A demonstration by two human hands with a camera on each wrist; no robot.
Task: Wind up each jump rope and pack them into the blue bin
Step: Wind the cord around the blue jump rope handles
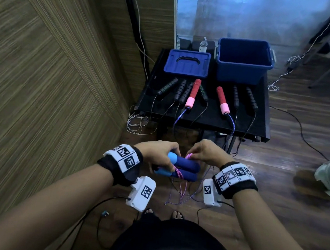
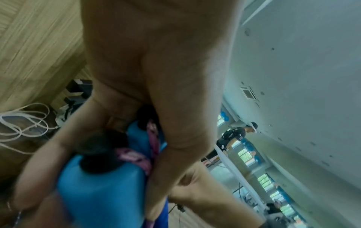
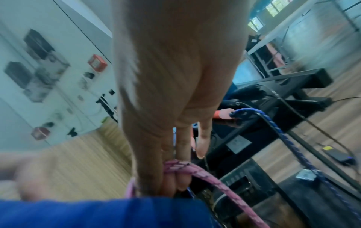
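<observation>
Your hands hold the blue-handled jump rope in front of the black table.

Head view: no readable writing, only square coded tags on your wristbands. Your left hand (image 1: pixel 158 154) grips the paired blue handles (image 1: pixel 178 169); your right hand (image 1: pixel 207 152) pinches the pink cord (image 1: pixel 51 145). The blue bin (image 1: pixel 244 60) stands open at the black table's (image 1: pixel 206 116) far right corner, its lid (image 1: pixel 186 63) beside it, other ropes along the near edge. Left wrist view: fingers (image 2: pixel 39 166) curl round the handles. Right wrist view: fingertips (image 3: pixel 181 182) clamp the cord.
</observation>
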